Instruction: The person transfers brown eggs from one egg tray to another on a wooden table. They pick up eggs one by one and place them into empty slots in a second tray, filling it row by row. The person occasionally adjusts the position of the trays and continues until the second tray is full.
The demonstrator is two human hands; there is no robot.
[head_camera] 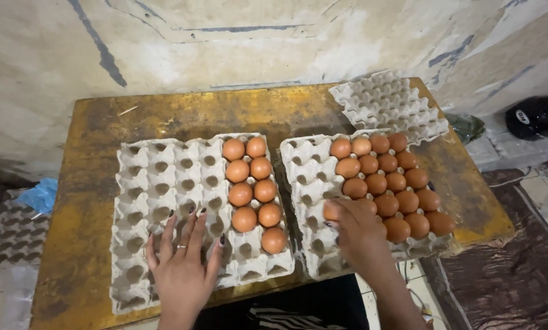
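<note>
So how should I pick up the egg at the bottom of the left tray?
Come straight down from above and pinch the egg by its rounded upper half, fingertips on opposite sides. It sits in a cup of the left tray, so only the top shows. The cups below and left of it look empty, leaving finger room; another egg sits close behind.

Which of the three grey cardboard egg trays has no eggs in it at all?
The grey cardboard tray at the table's far right corner, partly tucked under the fuller tray. The two nearer trays both hold brown eggs.
</note>
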